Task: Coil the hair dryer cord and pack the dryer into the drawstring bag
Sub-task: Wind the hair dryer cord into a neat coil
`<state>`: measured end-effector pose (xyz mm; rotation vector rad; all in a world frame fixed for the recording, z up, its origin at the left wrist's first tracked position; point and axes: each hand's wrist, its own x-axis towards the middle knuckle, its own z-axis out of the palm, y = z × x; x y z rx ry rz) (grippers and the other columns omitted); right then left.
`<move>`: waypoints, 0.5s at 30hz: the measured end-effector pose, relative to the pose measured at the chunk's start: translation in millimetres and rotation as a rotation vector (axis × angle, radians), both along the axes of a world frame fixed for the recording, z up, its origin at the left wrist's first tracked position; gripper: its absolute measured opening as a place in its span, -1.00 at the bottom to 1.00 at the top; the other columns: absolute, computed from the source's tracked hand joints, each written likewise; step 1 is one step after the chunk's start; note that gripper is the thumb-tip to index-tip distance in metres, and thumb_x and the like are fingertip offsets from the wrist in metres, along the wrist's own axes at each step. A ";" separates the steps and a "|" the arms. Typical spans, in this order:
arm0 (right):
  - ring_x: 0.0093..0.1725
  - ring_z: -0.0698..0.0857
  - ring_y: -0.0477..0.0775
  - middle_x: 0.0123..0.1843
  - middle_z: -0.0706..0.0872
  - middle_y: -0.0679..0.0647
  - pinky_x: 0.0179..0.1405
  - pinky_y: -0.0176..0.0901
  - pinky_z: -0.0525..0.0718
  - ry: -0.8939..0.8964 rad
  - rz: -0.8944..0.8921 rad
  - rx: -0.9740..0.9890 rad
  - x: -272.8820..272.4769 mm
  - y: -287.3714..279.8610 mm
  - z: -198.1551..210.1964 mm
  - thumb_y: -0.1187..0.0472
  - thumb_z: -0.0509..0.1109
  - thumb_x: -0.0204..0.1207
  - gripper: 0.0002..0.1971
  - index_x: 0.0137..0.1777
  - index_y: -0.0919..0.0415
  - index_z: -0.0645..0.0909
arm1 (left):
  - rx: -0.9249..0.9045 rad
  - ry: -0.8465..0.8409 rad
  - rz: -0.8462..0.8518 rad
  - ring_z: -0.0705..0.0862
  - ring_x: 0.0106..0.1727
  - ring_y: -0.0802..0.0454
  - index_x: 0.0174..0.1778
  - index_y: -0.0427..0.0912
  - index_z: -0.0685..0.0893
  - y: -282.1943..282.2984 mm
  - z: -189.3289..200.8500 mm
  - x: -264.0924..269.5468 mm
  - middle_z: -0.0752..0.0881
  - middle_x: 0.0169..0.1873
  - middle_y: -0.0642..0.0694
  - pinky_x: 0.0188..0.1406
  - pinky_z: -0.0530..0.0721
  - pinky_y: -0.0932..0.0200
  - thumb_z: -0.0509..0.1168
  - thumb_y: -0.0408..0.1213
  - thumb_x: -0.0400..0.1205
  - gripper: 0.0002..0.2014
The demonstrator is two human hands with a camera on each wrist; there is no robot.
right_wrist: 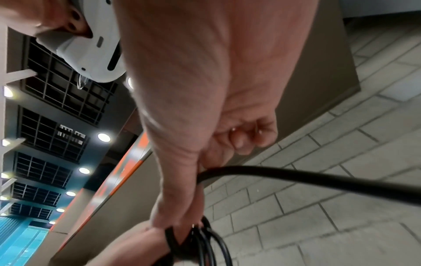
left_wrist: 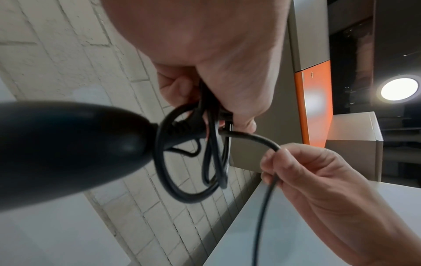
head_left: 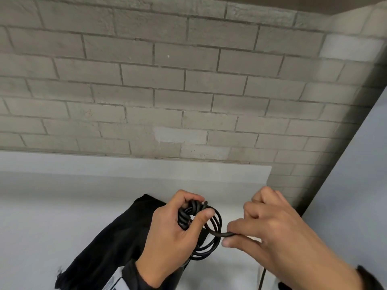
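My left hand [head_left: 199,208] grips a bundle of black cord loops [head_left: 211,237] above the white table [head_left: 62,206]. My right hand [head_left: 229,235] pinches the free run of cord just right of the loops; the rest hangs down from it [head_left: 262,277]. In the left wrist view the black hair dryer [left_wrist: 68,149] hangs below the left hand [left_wrist: 227,108], its cord coil [left_wrist: 193,180] beside the right hand [left_wrist: 271,162]. The black drawstring bag [head_left: 109,237] lies flat on the table under my left forearm. The right wrist view shows the cord [right_wrist: 296,177] leaving the right hand [right_wrist: 205,171].
A grey brick wall [head_left: 188,80] stands right behind the table. The table's far right corner [head_left: 270,170] ends near a grey panel [head_left: 356,185]. An orange panel [left_wrist: 316,108] and a pale box [left_wrist: 355,129] stand off to the side.
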<state>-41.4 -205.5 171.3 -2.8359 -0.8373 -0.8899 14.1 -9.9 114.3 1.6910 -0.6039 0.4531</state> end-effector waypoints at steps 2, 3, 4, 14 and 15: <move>-0.15 0.39 -0.03 -0.26 0.39 -0.18 -0.19 -0.26 0.40 0.098 0.032 0.034 -0.2 -5.5 8.5 -0.28 0.27 0.53 -0.68 -0.23 -0.17 0.73 | 0.013 0.000 -0.015 0.78 -0.23 0.11 -0.04 0.07 0.69 -0.2 1.4 -0.1 0.78 -0.24 0.18 -0.26 0.68 0.30 0.39 0.19 0.49 -0.70; -0.10 0.41 -0.05 -0.19 0.40 -0.19 -0.16 -0.27 0.43 0.140 0.049 0.099 0.1 -6.7 11.7 -0.26 0.28 0.55 -0.72 -0.19 -0.17 0.72 | 0.024 -0.002 -0.031 0.78 -0.22 0.12 -0.04 0.07 0.69 0.2 2.2 0.0 0.78 -0.24 0.18 -0.26 0.66 0.36 0.39 0.19 0.49 -0.70; -0.05 0.45 -0.09 -0.13 0.42 -0.22 -0.12 -0.29 0.45 0.176 0.074 0.186 0.8 -6.6 13.7 -0.22 0.29 0.57 -0.77 -0.14 -0.18 0.71 | 0.032 -0.001 -0.059 0.77 -0.24 0.14 -0.04 0.06 0.69 0.8 3.2 0.6 0.78 -0.25 0.17 -0.27 0.63 0.40 0.39 0.20 0.50 -0.69; -0.28 0.66 -0.05 -0.30 0.72 -0.11 -0.23 -0.39 0.56 0.341 0.236 0.890 21.9 18.8 0.1 0.08 0.43 0.57 -0.91 -0.11 -0.05 0.76 | 0.070 0.016 -0.384 0.63 -0.39 -0.22 0.38 0.23 0.62 13.3 5.4 4.9 0.73 -0.33 -0.14 -0.34 0.60 -0.02 0.44 0.16 0.54 -0.53; -0.28 0.67 -0.08 -0.30 0.73 -0.12 -0.23 -0.41 0.56 0.366 0.245 0.953 24.5 20.7 -2.6 0.10 0.44 0.56 -0.92 -0.12 -0.02 0.77 | 0.075 -0.001 -0.371 0.67 -0.36 -0.13 0.27 0.19 0.68 13.0 5.6 5.1 0.76 -0.29 -0.09 -0.31 0.62 0.09 0.45 0.15 0.53 -0.61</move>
